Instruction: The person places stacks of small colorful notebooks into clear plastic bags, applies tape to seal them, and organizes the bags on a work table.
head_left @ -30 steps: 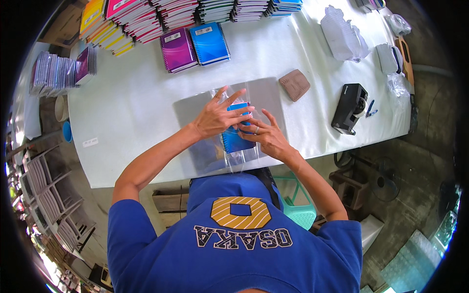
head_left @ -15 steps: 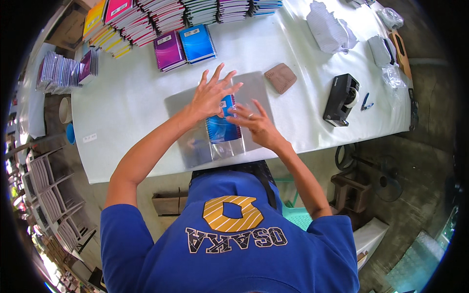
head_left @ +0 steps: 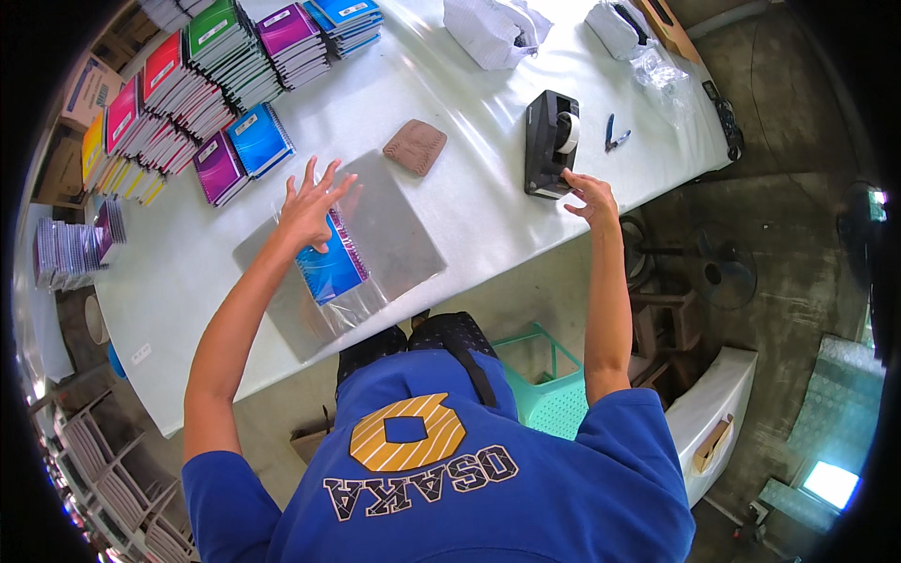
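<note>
A blue spiral notebook in a clear plastic sleeve lies on a grey sheet on the table. A purple edge shows along its right side. My left hand rests over the notebook's upper part with its fingers spread, covering that end. My right hand is at the near end of a black tape dispenser, its fingertips at the dispenser's edge and its thumb apart from them. A roll of clear tape sits in the dispenser. Whether any tape is between my right fingers is too small to see.
A brown square pad lies beyond the sheet. Blue-handled nippers are right of the dispenser. Stacks of coloured notebooks fill the far left, with a purple notebook and another blue one in front. A white bag stands at the back.
My right hand has left the notebook and moved right to the tape dispenser. My left hand remains spread over the notebook. The whole view has turned toward the right.
</note>
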A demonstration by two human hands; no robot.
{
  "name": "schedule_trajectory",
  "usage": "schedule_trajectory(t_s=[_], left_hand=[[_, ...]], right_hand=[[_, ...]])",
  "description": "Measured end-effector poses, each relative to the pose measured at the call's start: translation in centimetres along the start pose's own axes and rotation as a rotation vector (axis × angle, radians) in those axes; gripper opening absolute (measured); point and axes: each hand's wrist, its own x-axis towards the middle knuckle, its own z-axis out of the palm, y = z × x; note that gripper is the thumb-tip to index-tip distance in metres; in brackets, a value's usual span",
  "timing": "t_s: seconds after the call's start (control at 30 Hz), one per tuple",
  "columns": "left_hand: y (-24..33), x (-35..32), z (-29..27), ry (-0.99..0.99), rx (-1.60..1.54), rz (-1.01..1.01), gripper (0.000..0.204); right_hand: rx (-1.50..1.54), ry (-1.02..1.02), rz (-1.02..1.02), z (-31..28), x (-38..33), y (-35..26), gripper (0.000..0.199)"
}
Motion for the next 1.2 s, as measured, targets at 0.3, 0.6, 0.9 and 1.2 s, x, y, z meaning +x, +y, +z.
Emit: schedule_trajectory(t_s=[0.3, 0.6, 0.9, 1.2], left_hand=[[-1.3, -0.5, 0.1, -0.046, -0.071, -0.026, 0.136], [-3.7, 0.3, 1.0, -0.052, -0.191, 0.014, 0.141], [-4.2, 1.3, 2.8, -0.032, -0.272, 0.06, 0.135], [-4.6, 1.3, 3.0, -0.05, -0.321, 0.093, 0.113]], right_hand=[[1.003, -0.159, -0.34, 2.6, -0.6, 8.8, 0.034], [-0.801, 0.395, -0.373, 5.1, -5.2, 4.0, 0.024], [-0.761, -0.992, -0.439, 31.2, -16.7, -0.3, 0.036], [-1.221, -0.659, -0.449, 34.0, -17.8, 1.5, 0.034]])
